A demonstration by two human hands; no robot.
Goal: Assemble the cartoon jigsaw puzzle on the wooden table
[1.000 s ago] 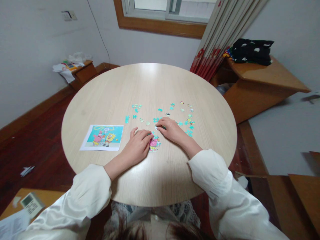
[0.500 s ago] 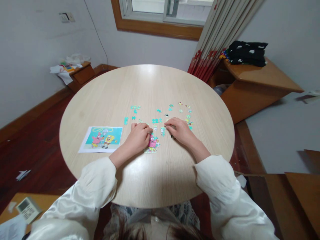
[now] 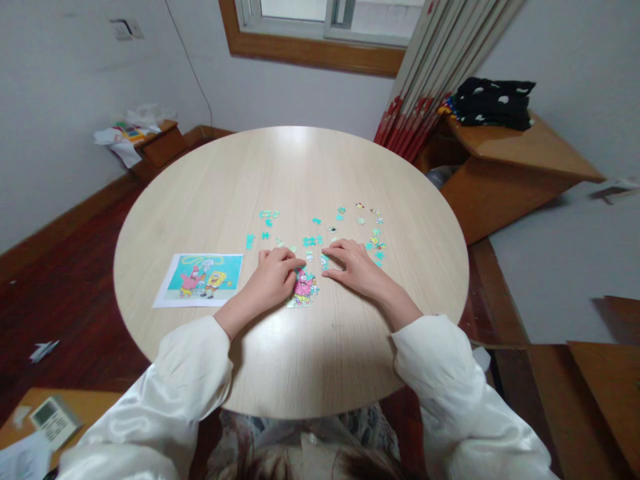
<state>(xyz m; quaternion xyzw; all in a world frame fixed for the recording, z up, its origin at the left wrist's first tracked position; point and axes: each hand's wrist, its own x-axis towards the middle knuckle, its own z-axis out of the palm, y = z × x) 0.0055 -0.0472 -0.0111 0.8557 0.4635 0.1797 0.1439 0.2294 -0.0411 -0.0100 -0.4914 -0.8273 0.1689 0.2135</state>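
A round pale wooden table (image 3: 300, 173) carries a small assembled puzzle section (image 3: 303, 289) showing a pink cartoon figure. My left hand (image 3: 273, 277) rests on that section's left side with its fingers curled, fingertips pressing at its top edge. My right hand (image 3: 353, 267) lies just right of the section, fingers stretched flat and pointing left, with the fingertips next to a teal piece (image 3: 325, 261). Several loose teal puzzle pieces (image 3: 311, 241) are scattered beyond both hands. A printed cartoon reference picture (image 3: 201, 279) lies to the left of my left hand.
More loose pieces (image 3: 376, 239) lie at the right. A brown cabinet (image 3: 505, 167) with dark folded cloth (image 3: 493, 102) stands at the right, next to a curtain (image 3: 435, 80). A low stand with papers (image 3: 150, 137) is far left; a remote-like device (image 3: 53, 420) lies lower left.
My right hand has drawn back from the loose pieces towards the assembled section and flattened. My left hand shifted slightly forward along the section's left edge. The camera view drifted a little.
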